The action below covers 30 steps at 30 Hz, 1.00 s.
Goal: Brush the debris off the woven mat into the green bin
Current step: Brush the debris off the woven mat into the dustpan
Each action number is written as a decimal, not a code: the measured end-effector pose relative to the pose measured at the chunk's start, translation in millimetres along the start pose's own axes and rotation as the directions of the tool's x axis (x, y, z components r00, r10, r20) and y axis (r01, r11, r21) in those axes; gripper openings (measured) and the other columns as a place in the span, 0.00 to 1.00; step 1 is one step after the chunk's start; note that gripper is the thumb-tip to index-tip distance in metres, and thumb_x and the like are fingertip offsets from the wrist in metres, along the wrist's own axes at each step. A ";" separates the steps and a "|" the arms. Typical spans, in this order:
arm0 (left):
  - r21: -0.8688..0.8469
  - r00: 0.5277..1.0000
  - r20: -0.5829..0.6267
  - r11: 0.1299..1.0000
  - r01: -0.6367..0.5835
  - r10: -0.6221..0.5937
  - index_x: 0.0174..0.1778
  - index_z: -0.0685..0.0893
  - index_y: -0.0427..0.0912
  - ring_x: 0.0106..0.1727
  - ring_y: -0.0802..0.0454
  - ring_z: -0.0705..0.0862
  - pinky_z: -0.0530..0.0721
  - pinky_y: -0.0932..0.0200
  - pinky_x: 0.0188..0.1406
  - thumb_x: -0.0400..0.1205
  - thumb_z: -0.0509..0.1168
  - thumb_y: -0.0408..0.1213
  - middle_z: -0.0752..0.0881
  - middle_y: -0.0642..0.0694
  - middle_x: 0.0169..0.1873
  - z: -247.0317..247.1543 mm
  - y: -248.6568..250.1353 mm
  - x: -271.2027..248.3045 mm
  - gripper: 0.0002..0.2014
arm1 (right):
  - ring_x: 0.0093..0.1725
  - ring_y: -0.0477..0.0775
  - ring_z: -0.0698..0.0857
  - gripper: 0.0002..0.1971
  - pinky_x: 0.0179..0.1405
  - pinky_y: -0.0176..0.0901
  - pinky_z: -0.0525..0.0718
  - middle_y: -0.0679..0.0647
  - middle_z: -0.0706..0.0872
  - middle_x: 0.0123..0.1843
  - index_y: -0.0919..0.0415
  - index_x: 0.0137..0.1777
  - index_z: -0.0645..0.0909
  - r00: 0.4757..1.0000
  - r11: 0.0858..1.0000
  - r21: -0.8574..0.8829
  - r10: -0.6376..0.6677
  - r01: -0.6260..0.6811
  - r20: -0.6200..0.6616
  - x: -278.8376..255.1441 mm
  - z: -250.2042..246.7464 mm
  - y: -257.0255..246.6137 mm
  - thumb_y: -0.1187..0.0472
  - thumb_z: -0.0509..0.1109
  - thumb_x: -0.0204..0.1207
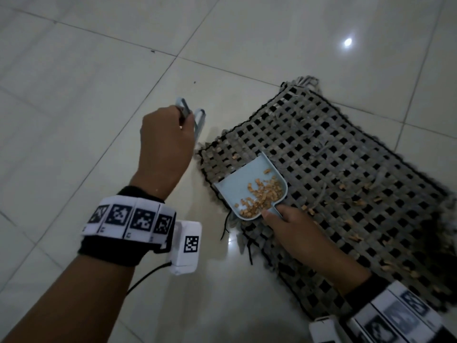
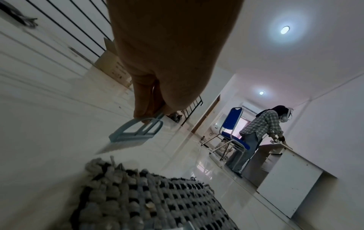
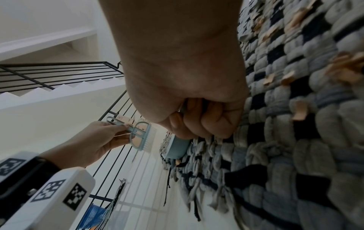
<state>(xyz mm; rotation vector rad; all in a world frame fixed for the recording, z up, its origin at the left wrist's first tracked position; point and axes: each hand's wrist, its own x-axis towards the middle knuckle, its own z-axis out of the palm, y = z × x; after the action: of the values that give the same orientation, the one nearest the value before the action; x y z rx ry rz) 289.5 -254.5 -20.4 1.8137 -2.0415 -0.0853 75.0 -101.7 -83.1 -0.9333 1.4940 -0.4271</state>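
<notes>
**Debris part-collected in a dustpan on the woven mat**

Debris (image 1: 263,194), in the form of small tan chips, is heaped in a pale blue dustpan (image 1: 247,186) set on the left edge of the woven mat (image 1: 346,169), near its front left corner. Further chips are seen scattered over the grey-and-black weave, mostly toward the mat's right edge. The mat is laid flat on a tiled floor (image 1: 74,95). The dustpan's handle is gripped by the right hand (image 1: 294,233), whose fingers (image 3: 214,123) are curled round it, the thumb lying near the pan's rear wall. A small pale blue brush (image 2: 135,132) is held off the mat, just beyond its left edge, by the left hand (image 1: 165,144); the handle is pinched between thumb and curled fingers (image 3: 118,128), and the bristles are pointed down toward the floor. In the left wrist view, a blue chair (image 2: 232,124) and a second person (image 2: 258,133) bent over a white counter are visible well apart from the mat.
</notes>
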 end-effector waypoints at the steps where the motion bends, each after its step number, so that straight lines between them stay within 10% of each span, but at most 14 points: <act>1: 0.014 1.000 0.015 1.000 0.002 -0.002 0.38 0.87 0.36 0.34 0.46 0.85 0.80 0.49 0.37 0.88 0.60 0.47 0.89 0.41 0.34 3.6 3.8 -0.5 0.21 | 0.17 0.44 0.62 0.21 0.16 0.32 0.63 0.44 0.67 0.16 0.72 0.53 0.79 1.000 1.000 -0.001 -0.004 0.004 -0.001 -0.4 -0.2 -0.1 0.50 0.61 0.87; 6: 0.033 0.994 0.096 0.998 -0.052 0.048 0.31 0.80 0.40 0.28 0.47 0.76 0.66 0.55 0.31 0.89 0.61 0.44 0.81 0.45 0.26 14.2 37.6 -26.8 0.21 | 0.16 0.42 0.62 0.21 0.18 0.35 0.62 0.44 0.66 0.16 0.70 0.45 0.76 1.000 1.000 -0.015 -0.025 0.025 -0.005 0.0 -1.4 -0.4 0.50 0.61 0.87; 19: -0.039 0.998 -0.007 0.998 0.056 -0.057 0.35 0.89 0.36 0.33 0.48 0.87 0.85 0.46 0.38 0.85 0.61 0.49 0.90 0.43 0.32 9.6 18.3 -6.8 0.22 | 0.16 0.42 0.64 0.22 0.17 0.34 0.64 0.45 0.68 0.17 0.71 0.58 0.80 0.999 0.999 -0.043 -0.032 0.031 -0.011 1.2 -0.7 3.7 0.49 0.60 0.87; 30: -0.356 0.927 0.353 0.898 0.260 -0.128 0.38 0.92 0.38 0.29 0.50 0.91 0.92 0.49 0.34 0.82 0.72 0.44 0.91 0.45 0.27 -5.4 44.0 -41.2 0.14 | 0.14 0.41 0.64 0.21 0.15 0.31 0.63 0.43 0.67 0.14 0.72 0.55 0.80 0.999 0.998 -0.047 -0.048 0.047 -0.007 1.2 -1.9 3.5 0.50 0.60 0.87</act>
<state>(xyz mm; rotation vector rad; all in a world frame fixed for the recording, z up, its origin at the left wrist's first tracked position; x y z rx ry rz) 253.1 -206.9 -12.5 1.8177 -1.8509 -0.8471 72.3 -100.9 -86.2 -1.0065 1.4970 -0.4324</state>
